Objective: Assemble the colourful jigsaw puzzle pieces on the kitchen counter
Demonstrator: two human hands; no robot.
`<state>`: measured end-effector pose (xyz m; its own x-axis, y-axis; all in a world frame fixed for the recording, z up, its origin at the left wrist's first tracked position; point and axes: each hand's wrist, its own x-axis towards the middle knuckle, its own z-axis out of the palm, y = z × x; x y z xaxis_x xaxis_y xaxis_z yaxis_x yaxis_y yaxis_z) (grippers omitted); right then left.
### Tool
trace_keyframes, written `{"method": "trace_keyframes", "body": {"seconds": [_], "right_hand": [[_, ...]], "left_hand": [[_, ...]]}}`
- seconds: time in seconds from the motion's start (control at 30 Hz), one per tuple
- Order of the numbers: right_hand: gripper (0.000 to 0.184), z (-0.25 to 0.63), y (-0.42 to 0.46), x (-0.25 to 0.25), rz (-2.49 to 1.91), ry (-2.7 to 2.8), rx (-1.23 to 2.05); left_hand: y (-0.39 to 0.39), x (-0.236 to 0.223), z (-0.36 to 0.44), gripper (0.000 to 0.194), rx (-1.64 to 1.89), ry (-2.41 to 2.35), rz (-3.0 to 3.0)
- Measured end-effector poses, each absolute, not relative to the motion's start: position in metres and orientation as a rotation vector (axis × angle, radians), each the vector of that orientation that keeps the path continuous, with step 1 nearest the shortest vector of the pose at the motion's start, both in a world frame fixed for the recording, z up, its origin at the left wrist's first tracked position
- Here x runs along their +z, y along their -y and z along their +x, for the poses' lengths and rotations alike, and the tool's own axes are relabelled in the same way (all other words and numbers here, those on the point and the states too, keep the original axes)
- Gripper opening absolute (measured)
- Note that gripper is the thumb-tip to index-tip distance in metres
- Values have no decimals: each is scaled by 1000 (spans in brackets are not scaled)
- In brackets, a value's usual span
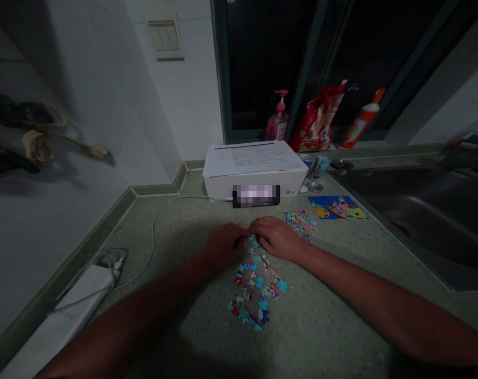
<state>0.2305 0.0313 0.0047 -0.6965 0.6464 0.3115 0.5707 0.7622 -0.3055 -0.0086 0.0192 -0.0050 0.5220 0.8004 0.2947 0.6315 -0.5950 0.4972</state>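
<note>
Dim light falls on a corner of a room with a white wall (pixel 191 100) and a dark window (pixel 270 63) in a green frame; below them extends a speckled grey-green stone worktop (pixel 313 326). At its back stands a white rectangular cardboard box (pixel 219 188) with a printed white paper sheet (pixel 254 159) on top; against its front leans a dark flat device (pixel 256 196), whose screen is blurred, and near its left end lies a thin white cable (pixel 152 231). Near the window one sees a pink pump bottle (pixel 277 127), a shiny red plastic bag (pixel 317 123) and an orange-red bottle with white shoulder (pixel 359 126); on the right side there is a grey steel sink (pixel 428 208).

Many small, multicoloured, flat puzzle-like pieces (pixel 260 282) lie on the worktop between the two forearms, in a loose elongated group; a second, smaller heap of pastel pieces (pixel 299 221) is just beyond the right wrist, near a blue and yellow picture card (pixel 337 207). Both bare hands, the left hand (pixel 226 243) and the right hand (pixel 277 237), meet at the far end of the elongated group; their fingers are curled and close together, beside a light-blue piece (pixel 254 241); I cannot tell whether they pinch something.
</note>
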Motion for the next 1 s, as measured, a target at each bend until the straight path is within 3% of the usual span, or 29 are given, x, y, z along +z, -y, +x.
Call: {"method": "trace_keyframes", "body": {"seconds": [0.27, 0.83, 1.0], "right_hand": [[59, 228, -27, 6, -929, 2497, 439], [42, 232, -26, 0, -884, 2517, 430], [39, 231, -28, -6, -803, 2476, 426]], "left_hand": [[-19, -8, -14, 25, 773, -1208, 2347], [-12, 5, -14, 34, 696, -1181, 2321], [-14, 2, -14, 29, 673, -1175, 2326]]}}
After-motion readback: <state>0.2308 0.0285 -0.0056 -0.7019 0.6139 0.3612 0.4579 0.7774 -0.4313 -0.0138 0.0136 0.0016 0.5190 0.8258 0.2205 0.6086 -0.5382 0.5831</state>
